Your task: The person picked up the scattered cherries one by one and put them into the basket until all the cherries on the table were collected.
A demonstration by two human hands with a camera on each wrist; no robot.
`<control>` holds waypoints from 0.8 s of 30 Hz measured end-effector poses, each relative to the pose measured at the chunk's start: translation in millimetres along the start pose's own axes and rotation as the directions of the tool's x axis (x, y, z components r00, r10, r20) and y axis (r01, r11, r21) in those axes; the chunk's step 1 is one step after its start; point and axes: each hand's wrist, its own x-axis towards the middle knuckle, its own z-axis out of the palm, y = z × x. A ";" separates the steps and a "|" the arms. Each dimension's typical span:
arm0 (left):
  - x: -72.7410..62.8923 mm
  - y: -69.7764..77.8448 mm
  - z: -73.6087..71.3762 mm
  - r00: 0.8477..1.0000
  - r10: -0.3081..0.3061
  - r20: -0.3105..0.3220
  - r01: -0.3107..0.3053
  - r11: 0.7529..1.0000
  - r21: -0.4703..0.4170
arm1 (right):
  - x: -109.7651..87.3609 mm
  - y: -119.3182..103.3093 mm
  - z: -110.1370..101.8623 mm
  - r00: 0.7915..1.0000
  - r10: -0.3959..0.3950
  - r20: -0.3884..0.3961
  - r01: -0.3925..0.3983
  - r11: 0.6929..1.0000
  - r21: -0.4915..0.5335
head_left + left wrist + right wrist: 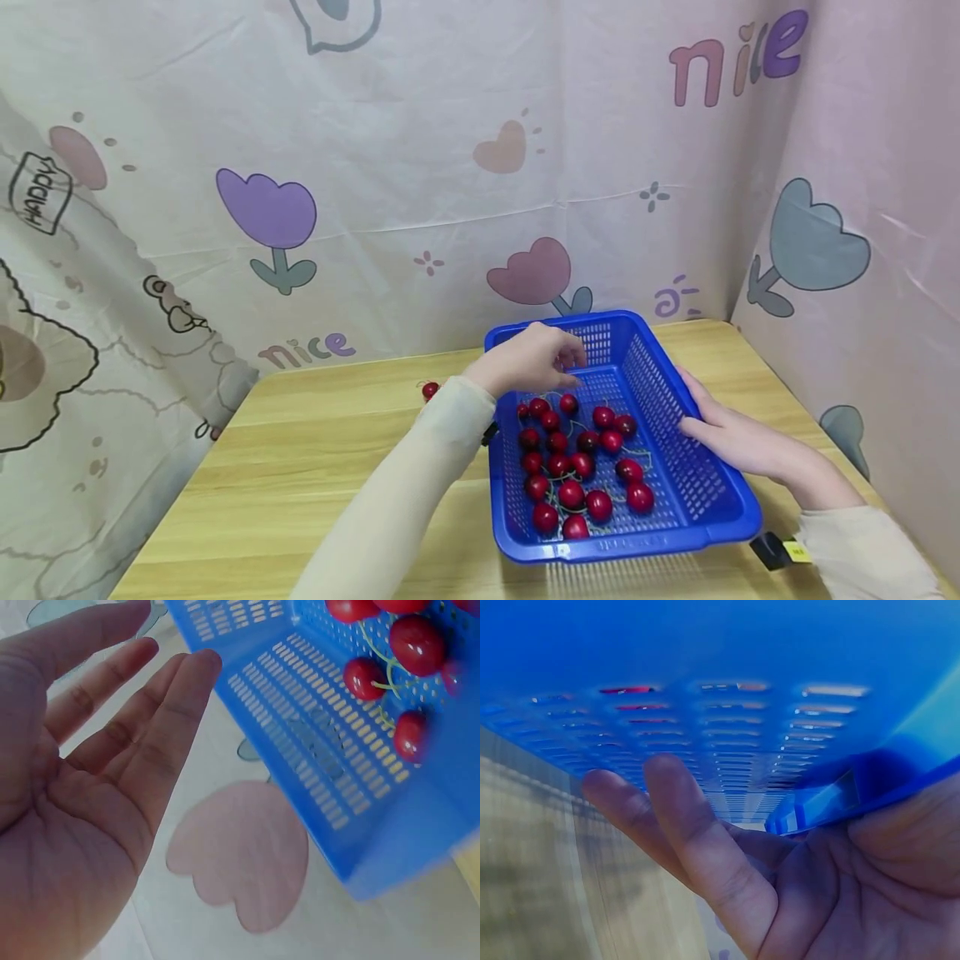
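A blue plastic basket [678, 546] with slotted walls contains several dark red cherries [572, 494] with green stems, gathered toward its left and front. My left hand [534, 358] hangs over the back left part of the basket, its fingers loosely bent with nothing between them. In the left wrist view the palm of that left hand [97, 787] shows bare beside the basket wall [322, 750]. At the right side my right hand [738, 433] grips the basket's rim, thumb on top. The right wrist view shows that hand's fingers [697, 832] along the outside, below the slots.
Another small red cherry [430, 390] lies on the wooden table [322, 467], left of the basket and partly behind my left forearm. A printed curtain [420, 167] hangs along the back and sides of the table.
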 end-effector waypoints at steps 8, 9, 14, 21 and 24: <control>-22.4 -21.7 -10.4 0.994 -0.020 -0.109 0.012 0.997 -0.076 | -0.8 0.1 -0.4 1.000 -0.001 -0.001 0.001 1.000 -0.010; -25.5 -24.3 -12.1 0.992 -0.025 -0.120 0.016 0.997 -0.082 | -0.9 -0.1 -0.4 1.000 -0.001 -0.003 0.001 1.000 -0.013; -40.4 -38.3 -18.8 0.979 -0.078 -0.187 0.057 0.992 -0.112 | -1.7 -1.1 0.1 1.000 0.001 -0.009 -0.001 1.000 -0.029; -61.5 -70.6 -20.2 0.955 -0.164 -0.246 0.131 0.981 -0.143 | -1.7 -1.8 0.4 1.000 0.003 -0.007 -0.003 1.000 -0.029; -71.7 -86.8 -19.6 0.947 -0.197 -0.255 0.162 0.975 -0.151 | -2.0 -2.3 0.4 1.000 0.003 -0.005 -0.004 1.000 -0.029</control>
